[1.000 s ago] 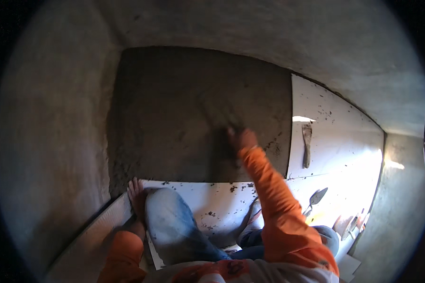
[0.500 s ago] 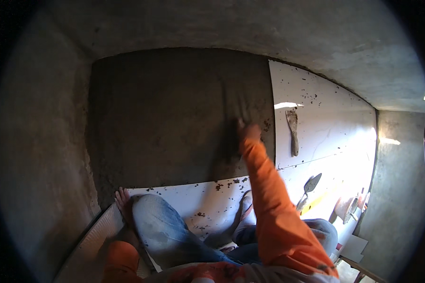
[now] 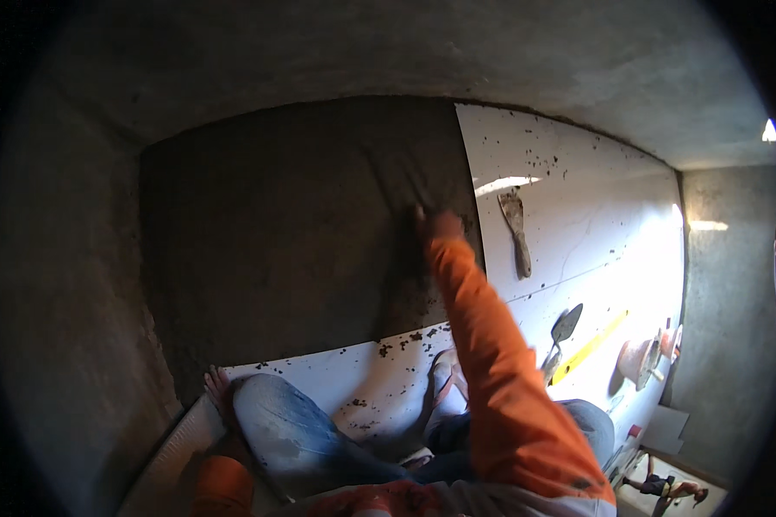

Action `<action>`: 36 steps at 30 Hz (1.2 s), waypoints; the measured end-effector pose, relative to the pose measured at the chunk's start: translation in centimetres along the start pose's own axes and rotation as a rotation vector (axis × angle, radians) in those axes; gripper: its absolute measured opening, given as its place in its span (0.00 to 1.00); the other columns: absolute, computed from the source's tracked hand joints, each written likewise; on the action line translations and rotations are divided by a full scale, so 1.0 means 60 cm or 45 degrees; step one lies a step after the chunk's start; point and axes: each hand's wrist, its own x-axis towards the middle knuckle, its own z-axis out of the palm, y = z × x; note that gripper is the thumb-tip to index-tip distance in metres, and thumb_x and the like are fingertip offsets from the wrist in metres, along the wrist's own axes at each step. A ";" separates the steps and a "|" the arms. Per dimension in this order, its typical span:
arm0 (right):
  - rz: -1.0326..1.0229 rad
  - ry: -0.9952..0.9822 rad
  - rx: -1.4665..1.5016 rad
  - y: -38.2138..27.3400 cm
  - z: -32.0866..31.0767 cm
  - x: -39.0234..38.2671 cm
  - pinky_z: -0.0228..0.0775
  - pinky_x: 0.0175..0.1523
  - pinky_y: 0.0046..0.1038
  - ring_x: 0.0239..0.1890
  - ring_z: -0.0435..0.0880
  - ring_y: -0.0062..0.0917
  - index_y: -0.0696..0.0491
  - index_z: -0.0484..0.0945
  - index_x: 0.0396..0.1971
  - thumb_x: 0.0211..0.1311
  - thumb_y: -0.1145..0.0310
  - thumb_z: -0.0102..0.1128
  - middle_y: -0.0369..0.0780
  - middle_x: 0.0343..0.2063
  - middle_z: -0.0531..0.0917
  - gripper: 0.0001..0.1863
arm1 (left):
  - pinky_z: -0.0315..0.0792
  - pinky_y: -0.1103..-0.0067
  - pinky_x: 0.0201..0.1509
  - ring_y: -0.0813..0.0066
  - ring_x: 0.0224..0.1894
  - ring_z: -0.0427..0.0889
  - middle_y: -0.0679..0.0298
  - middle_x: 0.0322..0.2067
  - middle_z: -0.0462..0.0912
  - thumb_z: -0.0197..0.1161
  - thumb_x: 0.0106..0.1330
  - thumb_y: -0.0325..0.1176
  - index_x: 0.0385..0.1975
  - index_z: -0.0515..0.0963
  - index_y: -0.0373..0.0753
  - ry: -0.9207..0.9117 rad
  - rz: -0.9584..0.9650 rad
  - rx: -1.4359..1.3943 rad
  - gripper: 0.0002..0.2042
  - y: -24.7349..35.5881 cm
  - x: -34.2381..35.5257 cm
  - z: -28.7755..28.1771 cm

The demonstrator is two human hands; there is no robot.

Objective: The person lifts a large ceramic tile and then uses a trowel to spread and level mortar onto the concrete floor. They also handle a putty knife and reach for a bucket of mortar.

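My right hand [image 3: 444, 226], at the end of an orange sleeve, is low over the dark, smoothed mortar bed [image 3: 276, 224], near its right edge. One finger seems to point forward, but the hand is dim and its grip unclear. Two dark streaks run ahead of it across the mortar. My left hand [image 3: 219, 385] is beside my left knee, fingers stretched out at the mortar's near-left corner, holding nothing visible. A scraper [image 3: 515, 228] with a caked blade lies on the white tiles [image 3: 569, 207] to the right of the mortar.
A pointed trowel [image 3: 566, 326], a yellow level-like bar [image 3: 591, 349] and a round pale tool [image 3: 636, 362] lie at right. Mortar crumbs [image 3: 397, 346] dot the tile strip by my legs. Bare plaster walls [image 3: 362, 52] enclose the floor. At lower right, a person [image 3: 664, 487] shows beyond an opening.
The view has shifted somewhat, and the person at lower right has come into it. My right hand stays low over the mortar's right side; my left hand stays by the knee.
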 end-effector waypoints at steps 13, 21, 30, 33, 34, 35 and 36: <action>0.241 -0.120 0.044 -0.082 -0.034 0.121 0.70 0.53 0.38 0.51 0.77 0.42 0.60 0.77 0.43 0.54 0.41 0.54 0.50 0.47 0.77 0.34 | 0.46 0.67 0.70 0.63 0.68 0.50 0.63 0.68 0.48 0.33 0.70 0.42 0.65 0.48 0.43 1.291 0.033 0.365 0.25 0.007 0.007 0.071; 0.028 -0.509 0.258 -0.199 -0.025 -0.150 0.69 0.53 0.39 0.50 0.77 0.44 0.61 0.77 0.42 0.57 0.45 0.52 0.54 0.44 0.78 0.31 | 0.45 0.66 0.70 0.61 0.69 0.48 0.60 0.68 0.45 0.33 0.68 0.39 0.65 0.48 0.41 1.111 -0.020 0.538 0.25 0.007 -0.012 0.036; -1.044 -0.973 -0.169 -0.201 0.002 -0.358 0.69 0.53 0.39 0.47 0.78 0.44 0.56 0.79 0.40 0.57 0.44 0.51 0.51 0.40 0.80 0.28 | 0.47 0.67 0.69 0.63 0.69 0.49 0.61 0.67 0.47 0.31 0.69 0.44 0.64 0.50 0.42 1.128 0.398 -1.134 0.25 0.021 0.025 0.091; -0.878 -0.787 -0.121 -0.101 0.008 -0.250 0.69 0.53 0.37 0.47 0.78 0.43 0.50 0.78 0.44 0.57 0.45 0.50 0.48 0.42 0.80 0.25 | 0.47 0.65 0.69 0.61 0.68 0.51 0.59 0.66 0.51 0.34 0.69 0.48 0.63 0.53 0.41 1.265 0.357 -1.169 0.26 0.010 0.010 0.079; -0.751 -0.656 -0.079 -0.092 -0.060 -0.221 0.70 0.51 0.38 0.47 0.78 0.43 0.48 0.77 0.46 0.58 0.45 0.49 0.47 0.41 0.80 0.25 | 0.48 0.64 0.69 0.60 0.67 0.52 0.58 0.65 0.52 0.35 0.68 0.49 0.63 0.53 0.40 1.243 0.314 -1.160 0.27 0.016 -0.005 0.060; -0.561 -0.517 -0.089 -0.067 -0.042 -0.163 0.71 0.50 0.38 0.46 0.78 0.44 0.48 0.77 0.47 0.59 0.44 0.48 0.48 0.40 0.80 0.26 | 0.48 0.63 0.69 0.59 0.67 0.53 0.57 0.65 0.54 0.37 0.68 0.50 0.63 0.54 0.40 1.216 0.261 -1.149 0.28 0.021 -0.024 0.042; -0.434 -0.383 -0.218 0.012 -0.031 -0.054 0.71 0.50 0.39 0.46 0.78 0.44 0.49 0.78 0.45 0.57 0.42 0.49 0.49 0.40 0.80 0.27 | 0.48 0.63 0.68 0.59 0.67 0.53 0.57 0.65 0.54 0.38 0.67 0.50 0.63 0.54 0.40 0.831 0.222 -0.716 0.28 0.069 -0.036 -0.008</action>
